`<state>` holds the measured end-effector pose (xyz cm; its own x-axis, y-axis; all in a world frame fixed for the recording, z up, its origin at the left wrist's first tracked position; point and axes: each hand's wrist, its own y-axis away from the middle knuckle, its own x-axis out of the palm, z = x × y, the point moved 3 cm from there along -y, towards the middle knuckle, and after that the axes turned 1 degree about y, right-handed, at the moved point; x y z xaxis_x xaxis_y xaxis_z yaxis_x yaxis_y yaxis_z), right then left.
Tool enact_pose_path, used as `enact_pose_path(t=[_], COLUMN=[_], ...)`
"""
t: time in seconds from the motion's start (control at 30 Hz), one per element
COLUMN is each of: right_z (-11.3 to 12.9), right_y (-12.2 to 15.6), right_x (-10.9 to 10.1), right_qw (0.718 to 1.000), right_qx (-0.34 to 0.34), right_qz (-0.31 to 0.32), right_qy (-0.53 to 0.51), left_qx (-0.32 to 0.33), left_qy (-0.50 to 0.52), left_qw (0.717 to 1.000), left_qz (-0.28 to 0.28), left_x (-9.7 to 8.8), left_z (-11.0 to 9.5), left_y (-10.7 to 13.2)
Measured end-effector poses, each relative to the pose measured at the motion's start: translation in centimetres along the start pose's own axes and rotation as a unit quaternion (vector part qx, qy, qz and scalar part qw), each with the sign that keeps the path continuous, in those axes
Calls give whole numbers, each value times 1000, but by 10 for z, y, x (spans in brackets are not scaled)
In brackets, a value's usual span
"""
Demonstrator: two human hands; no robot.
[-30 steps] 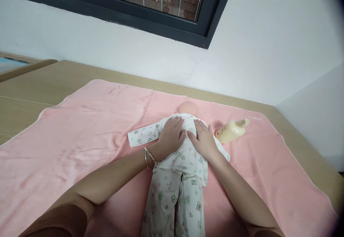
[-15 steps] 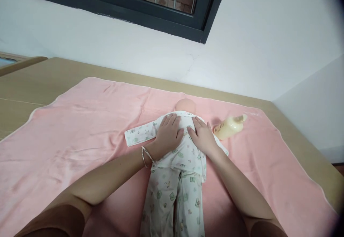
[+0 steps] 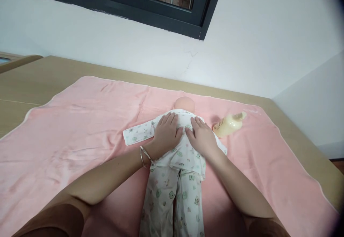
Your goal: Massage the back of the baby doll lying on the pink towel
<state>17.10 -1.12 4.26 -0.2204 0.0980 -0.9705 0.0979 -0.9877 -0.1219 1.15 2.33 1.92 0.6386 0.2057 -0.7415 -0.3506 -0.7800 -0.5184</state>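
A baby doll lies lengthwise before me, its bare rounded head [image 3: 185,104] at the far end. It wears a white printed top [image 3: 185,154] and matching printed trousers [image 3: 161,194]. My left hand [image 3: 168,133] rests flat on the left of the doll's upper body, fingers stretched out and pointing away from me. On the right side, my right hand [image 3: 202,135] lies flat too, with its fingers extended. Both thumbs point inward with a gap between them. One sleeve [image 3: 138,132] reaches out to the left; the other is partly hidden by my right forearm.
A pale yellow bottle [image 3: 228,125] lies tilted on the pink blanket [image 3: 88,122], to the right of the doll. Under the blanket is a wooden table [image 3: 64,67], against a white wall [image 3: 150,54] with a dark-framed window [image 3: 172,22].
The whole view has shifted slightly, so everything sits a little higher and further left. Both hands stay flat on the doll, and my right hand's fingers look marginally repositioned.
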Motion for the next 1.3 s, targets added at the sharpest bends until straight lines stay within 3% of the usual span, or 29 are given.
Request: enact_pose_path(t=[0.17,0.33,0.43,0.63,0.8,1.3], right_z=[-14,13,26,8,-9,-10], right_y=[-17,7,21,6,-8,-7], right_x=[7,-2,-9,-3,13,14], right_qw=[998,999,996,994,996,994], right_qx=[-1,-32,-58,-21,4,1], right_qz=[9,-15,-45,-97,-91,-101], right_qy=[-61,3,56,35,1,-30], left_qx=[50,130,140,46,10,-15], left_qy=[36,13,1,-43,-57,-56], left_qw=[998,986,982,997,998,998], left_qz=[-19,-105,-129,-53,10,39], left_x=[2,-5,-8,-6,-2,0], left_z=[2,-6,-9,-5,-3,-4], left_y=[-1,7,10,4,1,0])
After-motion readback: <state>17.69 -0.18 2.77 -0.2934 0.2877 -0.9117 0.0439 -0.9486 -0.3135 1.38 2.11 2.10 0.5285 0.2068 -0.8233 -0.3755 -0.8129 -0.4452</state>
